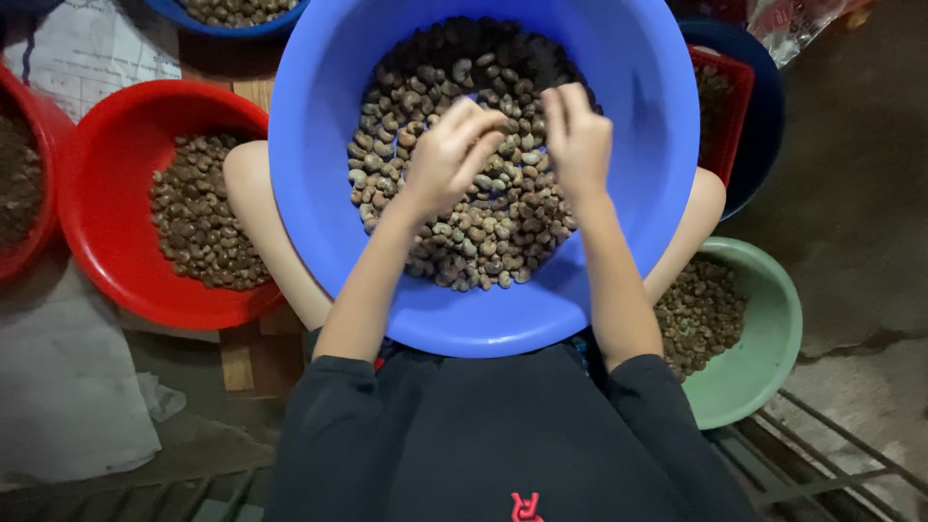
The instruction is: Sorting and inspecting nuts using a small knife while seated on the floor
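Head view: a big blue basin rests on the person's lap and fills the middle of the picture. It holds a heap of brownish-grey nuts, darker toward 12 o'clock. Both hands are down in the heap. The left hand lies at the centre of the pile with its fingers curled in and bunched over the nuts, pinching at them; whether a nut is actually held I cannot tell. The right hand, just beside it toward 3 o'clock, has its fingers bent downward and the tips touching the nuts, half closed; its grip is also hidden.

At 9 o'clock from the basin sits a red bowl with a smaller heap of the same nuts. At 4 o'clock stands a green bowl, also partly filled. Another blue bowl shows at 11 o'clock, cut by the top edge. At 2 o'clock a red basket lies inside a dark blue tub. Black sleeves cover the lower edge at 6 o'clock.
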